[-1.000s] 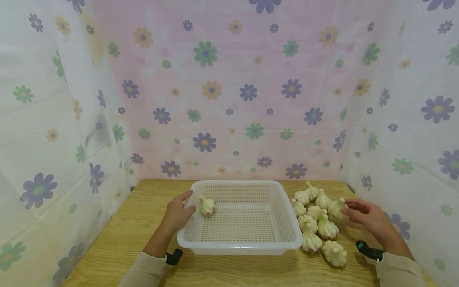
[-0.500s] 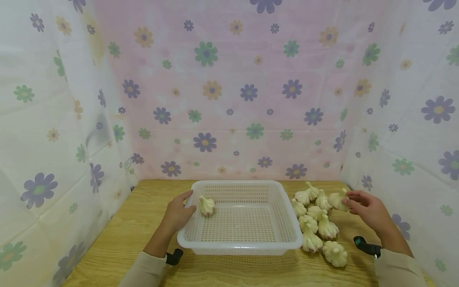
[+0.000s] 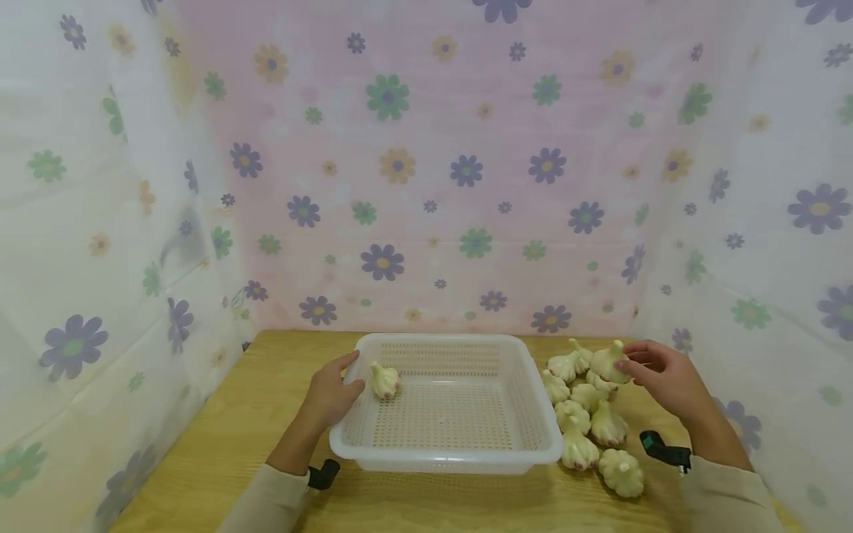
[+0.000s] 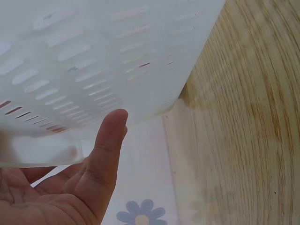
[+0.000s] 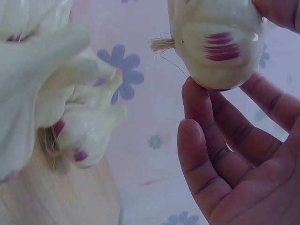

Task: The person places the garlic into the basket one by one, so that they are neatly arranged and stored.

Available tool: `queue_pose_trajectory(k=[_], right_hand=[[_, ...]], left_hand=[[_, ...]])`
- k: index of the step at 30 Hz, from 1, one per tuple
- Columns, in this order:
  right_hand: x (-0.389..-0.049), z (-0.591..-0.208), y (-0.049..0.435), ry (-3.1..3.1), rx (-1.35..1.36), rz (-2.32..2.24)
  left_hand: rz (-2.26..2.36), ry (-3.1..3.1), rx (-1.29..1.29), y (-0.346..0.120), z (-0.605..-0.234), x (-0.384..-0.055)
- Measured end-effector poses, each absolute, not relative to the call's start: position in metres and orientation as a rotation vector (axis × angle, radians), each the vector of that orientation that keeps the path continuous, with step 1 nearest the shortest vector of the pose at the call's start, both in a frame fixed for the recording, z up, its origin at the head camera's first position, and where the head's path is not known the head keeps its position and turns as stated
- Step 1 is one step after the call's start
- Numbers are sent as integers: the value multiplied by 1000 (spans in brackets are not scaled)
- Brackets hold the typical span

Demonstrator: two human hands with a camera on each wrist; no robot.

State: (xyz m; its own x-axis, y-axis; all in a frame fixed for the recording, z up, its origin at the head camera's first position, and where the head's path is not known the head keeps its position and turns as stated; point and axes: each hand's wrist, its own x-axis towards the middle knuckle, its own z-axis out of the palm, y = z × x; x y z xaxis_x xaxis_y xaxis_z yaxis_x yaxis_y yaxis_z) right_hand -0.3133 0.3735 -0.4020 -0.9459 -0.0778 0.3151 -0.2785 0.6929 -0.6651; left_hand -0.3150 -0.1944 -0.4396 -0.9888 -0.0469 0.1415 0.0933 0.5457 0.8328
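My left hand (image 3: 333, 392) holds the left rim of a white plastic basket (image 3: 446, 455); in the left wrist view the thumb (image 4: 112, 136) lies near its slotted wall. One garlic bulb (image 3: 384, 381) sits inside the basket at the left. My right hand (image 3: 663, 377) pinches another garlic bulb (image 5: 220, 47) between thumb and fingers, raised over the pile at the right. That bulb has purple streaks and a tuft of dry roots. Beneath and beside it lie several more bulbs, among them a stemmed bulb (image 3: 578, 450) near the basket wall.
Apart from the pile, a single bulb (image 3: 621, 474) lies nearest the front. The wooden table (image 3: 413, 507) is walled at the back and both sides by flowered cloth (image 3: 426, 133). Black wrist devices ride on both forearms, the right one (image 3: 663, 449) close above the table.
My right hand has lifted the pinched bulb from the right edge of the pile and carried it left, over the other bulbs. My left hand and the basket have stayed put.
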Motion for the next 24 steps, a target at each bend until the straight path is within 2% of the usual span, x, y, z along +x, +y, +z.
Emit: queue_pose_trajectory(k=[24], right_hand=[[-340,-370,306,-2640,435,1131]], left_hand=[[-1446,-2634,-30,-192,-439,-315]])
